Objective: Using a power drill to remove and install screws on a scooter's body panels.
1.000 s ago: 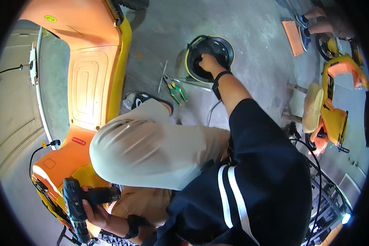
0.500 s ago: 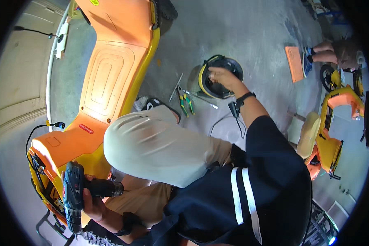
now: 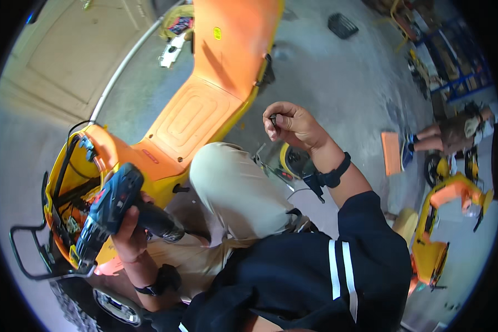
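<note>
My left hand (image 3: 130,238) is wrapped round the grip of a black cordless drill (image 3: 109,207), its chuck tilted down to the left. The drill is beside the open rear end of an orange and yellow scooter (image 3: 196,119), where wiring (image 3: 72,221) shows. Raised over the floor, my right hand (image 3: 294,126) pinches a small dark piece (image 3: 274,118) between thumb and fingertips; its exact kind is too small to tell. Below that hand is a dark bowl with a yellow rim (image 3: 286,160), partly covered by my wrist.
Tools (image 3: 263,157) lie on the floor by the bowl, partly hidden by my knee. A black rack (image 3: 25,252) sticks out at the scooter's rear. On the right are another yellow and orange scooter (image 3: 431,243), an orange panel (image 3: 390,154) and a person standing (image 3: 445,137).
My right hand has come up out of the bowl with a small dark piece in its fingers. My view has swung toward the scooter's rear; the drill stays in my left hand.
</note>
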Motion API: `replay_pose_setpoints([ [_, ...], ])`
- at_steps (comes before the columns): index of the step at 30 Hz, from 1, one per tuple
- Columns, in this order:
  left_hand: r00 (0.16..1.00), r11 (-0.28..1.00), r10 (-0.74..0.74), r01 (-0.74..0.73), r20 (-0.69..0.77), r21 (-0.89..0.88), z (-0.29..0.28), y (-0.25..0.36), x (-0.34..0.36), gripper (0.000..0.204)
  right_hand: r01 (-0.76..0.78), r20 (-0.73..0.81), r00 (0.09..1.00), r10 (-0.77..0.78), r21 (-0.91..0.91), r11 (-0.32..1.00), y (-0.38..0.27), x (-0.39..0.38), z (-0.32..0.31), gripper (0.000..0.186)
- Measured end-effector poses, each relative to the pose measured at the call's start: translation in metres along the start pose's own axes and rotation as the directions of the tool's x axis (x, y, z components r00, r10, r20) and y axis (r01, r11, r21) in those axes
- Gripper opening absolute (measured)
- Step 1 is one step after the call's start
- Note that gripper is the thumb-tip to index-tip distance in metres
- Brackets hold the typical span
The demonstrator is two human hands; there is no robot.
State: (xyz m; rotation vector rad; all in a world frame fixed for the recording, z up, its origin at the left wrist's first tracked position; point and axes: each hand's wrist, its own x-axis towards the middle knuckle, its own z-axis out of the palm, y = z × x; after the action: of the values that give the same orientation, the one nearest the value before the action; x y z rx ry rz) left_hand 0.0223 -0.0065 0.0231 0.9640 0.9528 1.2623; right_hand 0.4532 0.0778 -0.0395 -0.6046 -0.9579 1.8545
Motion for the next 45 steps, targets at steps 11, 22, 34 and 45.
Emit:
replay_pose_setpoints([
  [11, 0.99, 0.971, 0.122, -0.135, -0.074, -0.199, -0.024, 0.014, -0.013, 0.072, -0.082, 0.364, 0.922, 0.131, -0.148, 0.986, -0.018, 0.135, 0.172, 0.026],
  [22, 0.991, 0.987, 0.093, -0.079, 0.094, -0.142, -0.04, -0.013, -0.022, 0.065, 0.43, 0.44, 0.898, -0.017, -0.865, 0.258, 0.048, 0.268, 0.268, 0.016],
  [34, 0.999, 0.994, 0.05, -0.048, 0.022, -0.101, -0.054, -0.012, -0.012, 0.065, 0.456, 0.464, 0.882, -0.082, -0.798, 0.393, 0.088, 0.29, 0.243, 0.018],
  [45, 0.987, 0.996, 0.087, -0.09, 0.133, 0.013, -0.055, -0.015, 0.005, 0.07, 0.728, 0.736, 0.669, -0.101, -0.677, -0.108, 0.074, 0.293, 0.256, 0.019],
])
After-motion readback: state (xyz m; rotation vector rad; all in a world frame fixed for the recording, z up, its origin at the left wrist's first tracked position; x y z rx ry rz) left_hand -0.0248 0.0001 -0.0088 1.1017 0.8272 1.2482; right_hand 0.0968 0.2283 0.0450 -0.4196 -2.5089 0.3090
